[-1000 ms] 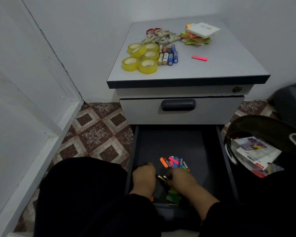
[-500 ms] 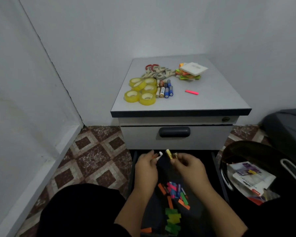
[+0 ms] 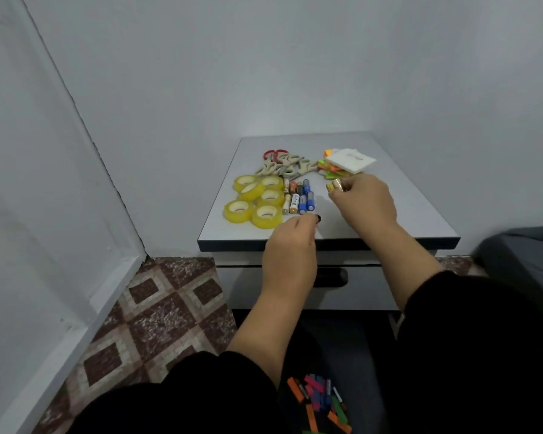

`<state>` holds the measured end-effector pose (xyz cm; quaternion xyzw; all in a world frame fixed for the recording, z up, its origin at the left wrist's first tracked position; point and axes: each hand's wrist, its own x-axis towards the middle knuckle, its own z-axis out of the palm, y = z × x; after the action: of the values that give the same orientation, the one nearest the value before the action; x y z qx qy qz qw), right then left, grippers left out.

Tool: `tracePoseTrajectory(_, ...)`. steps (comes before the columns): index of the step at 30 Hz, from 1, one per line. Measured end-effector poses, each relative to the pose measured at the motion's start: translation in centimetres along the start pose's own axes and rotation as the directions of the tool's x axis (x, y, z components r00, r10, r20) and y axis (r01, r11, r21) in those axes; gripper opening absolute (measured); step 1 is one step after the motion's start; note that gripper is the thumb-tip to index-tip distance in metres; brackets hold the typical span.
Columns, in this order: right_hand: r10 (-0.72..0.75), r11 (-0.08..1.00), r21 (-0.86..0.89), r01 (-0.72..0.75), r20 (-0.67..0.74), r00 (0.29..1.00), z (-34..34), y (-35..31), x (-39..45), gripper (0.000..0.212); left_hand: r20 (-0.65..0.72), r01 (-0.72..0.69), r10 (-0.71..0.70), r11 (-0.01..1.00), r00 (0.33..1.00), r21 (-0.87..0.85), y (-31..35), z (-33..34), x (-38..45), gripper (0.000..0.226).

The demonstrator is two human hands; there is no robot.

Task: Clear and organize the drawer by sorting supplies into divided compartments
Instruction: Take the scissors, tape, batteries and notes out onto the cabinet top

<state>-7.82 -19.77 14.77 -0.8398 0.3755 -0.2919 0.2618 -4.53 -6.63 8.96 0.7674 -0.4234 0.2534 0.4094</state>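
Observation:
My right hand (image 3: pixel 362 203) hovers over the cabinet top (image 3: pixel 414 211) and grips gold batteries (image 3: pixel 336 185) between its fingertips. My left hand (image 3: pixel 290 245) reaches over the front edge and pinches a small dark battery (image 3: pixel 318 218) just in front of the row of batteries (image 3: pixel 298 197). Several yellow tape rolls (image 3: pixel 257 200) lie left of that row, with scissors (image 3: pixel 282 166) behind them. A stack of sticky notes under a white pad (image 3: pixel 348 161) sits at the back. In the open bottom drawer (image 3: pixel 358 355) lie several coloured strips (image 3: pixel 318 399).
A shut upper drawer with a dark handle (image 3: pixel 333 277) sits under the cabinet top. Patterned floor tiles (image 3: pixel 157 317) spread to the left beside a white wall and skirting. A dark grey object (image 3: pixel 527 261) stands at the right edge. My black sleeves fill the bottom of the view.
Both hands rose out of the bottom drawer with small batteries and moved up over the cabinet top. The view lifted with them, so the drawer dropped to the bottom.

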Motion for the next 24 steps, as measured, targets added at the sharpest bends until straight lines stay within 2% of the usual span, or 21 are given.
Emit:
tracePoseTrajectory(4,0.051,0.995,-0.094,-0.043,0.082,0.995,1.9,-0.8,4.7,0.010,-0.002,-0.041,0.041,0.997,0.999,0.069,-0.2,0.3,0.2,0.018)
tracePoseTrajectory(8,0.039,0.990,-0.139,-0.017,0.155,0.987,3.0,-1.5,6.2,0.011,-0.020,-0.072,0.075,0.992,0.997,0.100,-0.4,0.2,0.0,0.022)
tracePoseTrajectory(11,0.027,0.982,-0.191,0.013,0.203,0.979,2.9,-2.2,6.8,0.025,-0.030,-0.075,0.078,0.994,0.997,0.083,-0.6,0.3,0.0,0.023)
tracePoseTrajectory(14,0.066,0.978,-0.206,-0.017,0.229,0.971,2.7,-2.2,7.5,0.035,-0.032,-0.065,0.067,0.996,0.997,0.068,-0.8,0.4,0.1,0.020)
tracePoseTrajectory(17,0.059,0.968,-0.253,0.001,0.230,0.972,2.3,-2.0,7.8,0.023,-0.019,-0.050,0.052,0.996,0.998,0.072,-0.8,0.3,0.1,0.020)
tracePoseTrajectory(19,0.055,0.980,-0.200,-0.008,0.231,0.971,2.2,-1.4,7.9,0.021,-0.009,-0.050,0.051,0.996,0.999,0.075,-0.7,0.2,0.1,0.019)
tracePoseTrajectory(21,0.041,0.997,-0.075,-0.025,0.229,0.973,1.8,-0.8,7.7,0.020,0.013,-0.055,0.054,0.995,0.998,0.081,-0.7,0.3,0.0,0.017)
tracePoseTrajectory(24,-0.037,0.996,0.080,0.026,0.130,0.991,1.1,0.5,6.4,0.021,0.044,-0.086,0.081,0.988,0.996,0.131,-0.5,0.4,0.0,0.023)
